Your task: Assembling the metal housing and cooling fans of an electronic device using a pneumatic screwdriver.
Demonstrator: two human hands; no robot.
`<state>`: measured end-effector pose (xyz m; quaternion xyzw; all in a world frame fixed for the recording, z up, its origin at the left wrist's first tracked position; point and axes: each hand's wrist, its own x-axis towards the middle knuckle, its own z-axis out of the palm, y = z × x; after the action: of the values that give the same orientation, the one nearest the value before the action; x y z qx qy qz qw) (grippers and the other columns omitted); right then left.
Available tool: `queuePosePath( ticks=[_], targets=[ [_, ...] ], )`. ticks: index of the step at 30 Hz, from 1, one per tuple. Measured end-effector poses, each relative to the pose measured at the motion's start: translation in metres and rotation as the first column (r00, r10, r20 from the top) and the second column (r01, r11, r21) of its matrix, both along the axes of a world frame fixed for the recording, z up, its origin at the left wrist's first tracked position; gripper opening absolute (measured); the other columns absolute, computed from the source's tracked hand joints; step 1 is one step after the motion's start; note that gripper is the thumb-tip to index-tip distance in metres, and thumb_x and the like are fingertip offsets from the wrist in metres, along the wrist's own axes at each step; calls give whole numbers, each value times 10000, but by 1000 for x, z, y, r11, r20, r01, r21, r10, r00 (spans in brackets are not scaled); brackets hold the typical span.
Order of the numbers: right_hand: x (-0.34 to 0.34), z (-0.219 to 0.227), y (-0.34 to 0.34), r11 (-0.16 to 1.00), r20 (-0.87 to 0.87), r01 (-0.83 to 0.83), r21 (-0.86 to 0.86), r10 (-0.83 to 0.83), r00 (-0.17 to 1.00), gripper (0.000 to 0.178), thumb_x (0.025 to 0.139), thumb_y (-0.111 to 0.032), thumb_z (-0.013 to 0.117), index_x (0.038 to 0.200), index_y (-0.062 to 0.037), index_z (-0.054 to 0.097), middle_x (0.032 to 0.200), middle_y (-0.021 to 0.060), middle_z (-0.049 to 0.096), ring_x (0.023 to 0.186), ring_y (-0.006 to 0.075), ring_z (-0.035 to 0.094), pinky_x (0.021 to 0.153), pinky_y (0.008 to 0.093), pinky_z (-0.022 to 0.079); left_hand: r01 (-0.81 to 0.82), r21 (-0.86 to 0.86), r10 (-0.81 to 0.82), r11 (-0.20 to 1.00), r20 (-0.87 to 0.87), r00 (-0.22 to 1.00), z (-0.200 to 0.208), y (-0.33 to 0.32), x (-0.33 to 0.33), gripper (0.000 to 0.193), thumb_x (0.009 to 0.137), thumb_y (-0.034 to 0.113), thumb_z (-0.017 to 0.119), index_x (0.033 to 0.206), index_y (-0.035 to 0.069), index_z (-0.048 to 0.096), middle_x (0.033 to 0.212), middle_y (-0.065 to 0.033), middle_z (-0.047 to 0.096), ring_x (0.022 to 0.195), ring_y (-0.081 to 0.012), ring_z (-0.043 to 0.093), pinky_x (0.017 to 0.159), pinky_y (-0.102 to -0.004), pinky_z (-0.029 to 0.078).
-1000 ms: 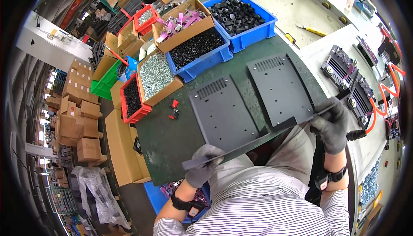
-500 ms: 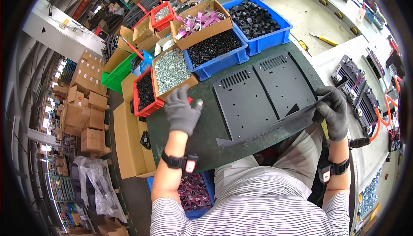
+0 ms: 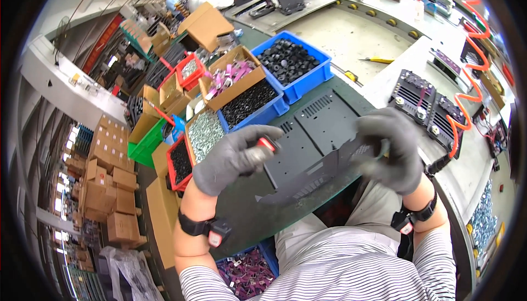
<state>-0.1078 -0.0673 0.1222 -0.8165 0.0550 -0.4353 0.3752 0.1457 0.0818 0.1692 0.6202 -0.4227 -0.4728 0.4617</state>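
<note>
A black sheet-metal panel (image 3: 329, 128) with vent slots and small holes lies on the dark green tabletop in front of me. Along its near side runs a bent, slotted strip of black metal (image 3: 307, 183). My left hand (image 3: 233, 158), in a grey glove, is raised above the panel's left side, thumb and index finger closed around a small black-and-red piece (image 3: 267, 144) whose kind I cannot make out. Over the right end of the panel is my right hand (image 3: 392, 150), also gloved. Its fingers are curled but smeared by motion, and I cannot tell whether they touch the metal.
Beyond the panel stand a blue bin of black rubber parts (image 3: 299, 89), a blue bin of black screws (image 3: 263, 117), and cartons of purple parts (image 3: 211, 93) and silver screws (image 3: 189, 136). To the right are finned black units (image 3: 403, 100) and a coiled orange hose (image 3: 469, 89). People work far off.
My view has tilted up. The left hand has moved right, toward the panel, with the small piece at its fingertips. My right hand has shifted off the panel's far right edge, leftward.
</note>
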Motion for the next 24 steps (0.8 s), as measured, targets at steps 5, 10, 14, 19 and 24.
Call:
queuePosePath(
  ticks=[5,10,14,19,24],
  targets=[
    [22,19,10,868,-135,-221,-444,179,975,486,789,-258,677,1191,-22,537,1089,177,544,869,329,601,745,372,507,433,73,-437,899,224,871,37,-29,-57,498,813,317,687,1180,22,524,973,-21,588,829,-95,550,753,-228,461],
    [-14,12,-8,981,56,-49,-188,60,997,397,706,-28,608,1095,-63,540,1029,120,557,881,273,594,732,370,499,254,-61,-261,965,-150,954,23,-42,-49,583,888,520,505,1217,40,497,992,-69,616,676,-82,576,547,-192,457],
    [-48,-28,-40,980,208,199,24,-200,957,354,665,30,602,1003,-67,559,920,86,574,840,222,584,710,332,492,-76,-24,54,997,-492,869,14,-60,-27,482,926,429,478,1176,21,527,1017,-95,621,712,-140,606,548,-192,487],
    [-53,-38,-57,953,-162,255,-164,-281,946,307,684,-16,653,970,-100,575,869,71,567,790,247,582,676,313,494,128,17,-129,992,188,974,17,-84,-30,309,831,158,546,1119,47,560,975,-30,584,822,-128,582,675,-259,516],
    [-30,-45,-58,842,-120,250,-478,-344,931,313,668,-39,655,968,-114,606,912,58,569,799,262,585,665,361,474,325,226,-354,918,838,416,18,-126,-81,338,839,285,564,1046,21,607,982,-132,602,841,-237,609,764,-339,487]
  ],
)
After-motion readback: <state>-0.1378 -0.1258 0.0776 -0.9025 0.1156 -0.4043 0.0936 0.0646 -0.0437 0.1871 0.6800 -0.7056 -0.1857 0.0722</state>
